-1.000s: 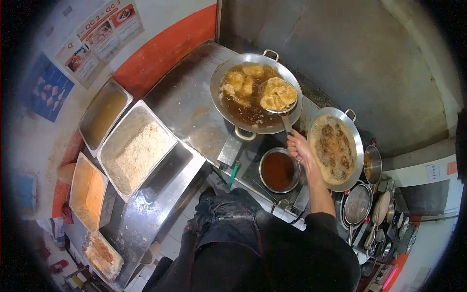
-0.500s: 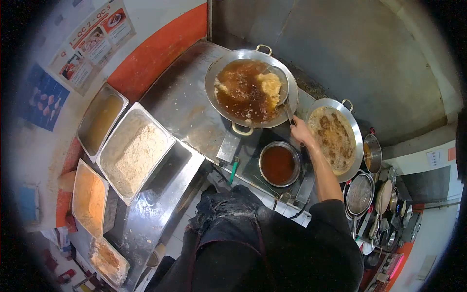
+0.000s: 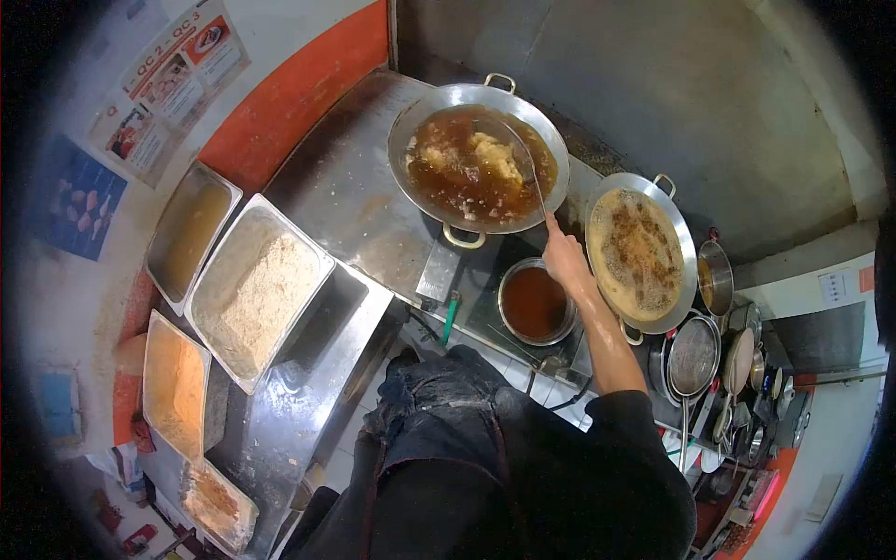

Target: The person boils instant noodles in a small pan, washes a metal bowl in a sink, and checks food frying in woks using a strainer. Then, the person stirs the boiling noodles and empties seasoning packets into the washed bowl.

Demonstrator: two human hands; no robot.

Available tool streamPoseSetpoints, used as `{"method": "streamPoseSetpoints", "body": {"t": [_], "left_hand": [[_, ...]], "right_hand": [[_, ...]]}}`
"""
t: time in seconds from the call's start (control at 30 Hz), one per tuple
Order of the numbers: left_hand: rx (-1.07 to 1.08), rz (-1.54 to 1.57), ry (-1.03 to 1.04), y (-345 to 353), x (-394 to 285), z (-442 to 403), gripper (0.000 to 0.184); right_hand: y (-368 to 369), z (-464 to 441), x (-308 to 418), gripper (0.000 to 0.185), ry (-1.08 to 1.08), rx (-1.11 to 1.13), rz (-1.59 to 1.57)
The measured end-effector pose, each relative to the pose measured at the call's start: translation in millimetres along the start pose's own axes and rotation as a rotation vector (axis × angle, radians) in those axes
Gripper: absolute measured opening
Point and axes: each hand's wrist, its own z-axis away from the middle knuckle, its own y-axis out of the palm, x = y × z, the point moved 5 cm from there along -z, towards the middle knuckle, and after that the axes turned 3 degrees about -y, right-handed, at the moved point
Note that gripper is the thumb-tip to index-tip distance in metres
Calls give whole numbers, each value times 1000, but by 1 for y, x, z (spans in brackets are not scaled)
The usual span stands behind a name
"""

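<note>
My right hand (image 3: 566, 259) is closed around the handle of a long metal skimmer (image 3: 539, 183). The skimmer's round head is dipped in dark brown oil inside a wide two-handled wok (image 3: 403, 140). Pale golden battered pieces (image 3: 497, 157) float by the skimmer head, and smaller bits lie around them in the oil. Just below the wrist sits a round pot of reddish-brown liquid (image 3: 534, 303). Right of the forearm stands a second wok (image 3: 689, 271) with foamy oil and brown pieces (image 3: 642, 245). My left hand is out of sight.
On the left are metal tubs: a pale flour-like powder tub (image 3: 271, 299), an orange-coated tub (image 3: 177, 373), a yellowish liquid tub (image 3: 198, 224) and a smaller crusted tray (image 3: 219, 504). Mesh strainers (image 3: 694, 357) and pans hang at right. A green valve handle (image 3: 451, 319) protrudes below the stove.
The skimmer has swung from the wok's right side toward its middle, and the pale battered pieces have shifted left. My right hand has moved slightly left and down. The view has tilted a little.
</note>
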Motion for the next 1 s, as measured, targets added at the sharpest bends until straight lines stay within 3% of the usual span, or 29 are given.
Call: {"method": "streamPoseSetpoints", "body": {"t": [0.17,0.23,0.67,0.73,0.87,1.0], "left_hand": [[10,-12,14,0,-6,-4,21],[18,-14,18,3,-13,-6,21],[8,5,23,7,-11,-7,20],[3,13,23,6,-10,-4,20],[-6,16,24,3,-8,1,20],[-23,28,24,1,-5,8,20]], "right_hand": [[0,14,2,71,-23,-53,14],[-3,20,3,57,-37,-103,-61],[-12,50,1,59,-94,-61,-86],[-22,44,-8,66,-162,-161,-147],[-36,-12,-38,61,-158,-249,-85],[-18,-83,-79,52,17,-197,-31]]}}
